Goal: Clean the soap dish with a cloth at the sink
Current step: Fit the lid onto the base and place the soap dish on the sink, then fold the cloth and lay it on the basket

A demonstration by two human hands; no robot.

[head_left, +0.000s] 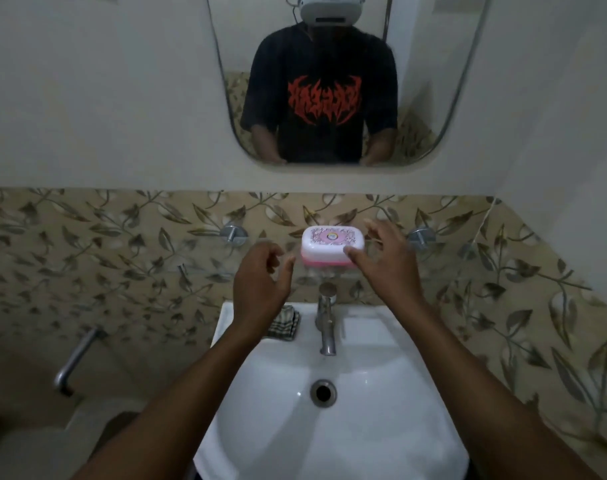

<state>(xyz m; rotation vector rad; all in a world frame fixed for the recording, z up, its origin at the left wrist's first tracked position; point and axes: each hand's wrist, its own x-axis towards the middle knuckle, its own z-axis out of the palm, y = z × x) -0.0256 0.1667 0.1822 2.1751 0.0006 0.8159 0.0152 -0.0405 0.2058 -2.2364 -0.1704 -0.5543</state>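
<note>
A white and pink lidded soap dish (pixel 331 244) sits on a holder against the leaf-patterned wall above the tap. My right hand (pixel 385 261) is at its right end, thumb close to the front corner and fingers spread behind it, holding nothing. My left hand (pixel 262 275) hovers just left of the dish with loosely curled fingers, a small gap between them. A checked cloth (pixel 285 323) lies folded on the back left ledge of the white sink (pixel 381 427), partly hidden by my left wrist.
A chrome tap (pixel 326 320) stands at the back centre of the basin, directly under the soap dish. The drain (pixel 323 393) is in the basin's middle. Two chrome wall fittings (pixel 233 233) flank the dish. A mirror (pixel 329 81) hangs above. A metal pipe (pixel 75 362) juts out at the left.
</note>
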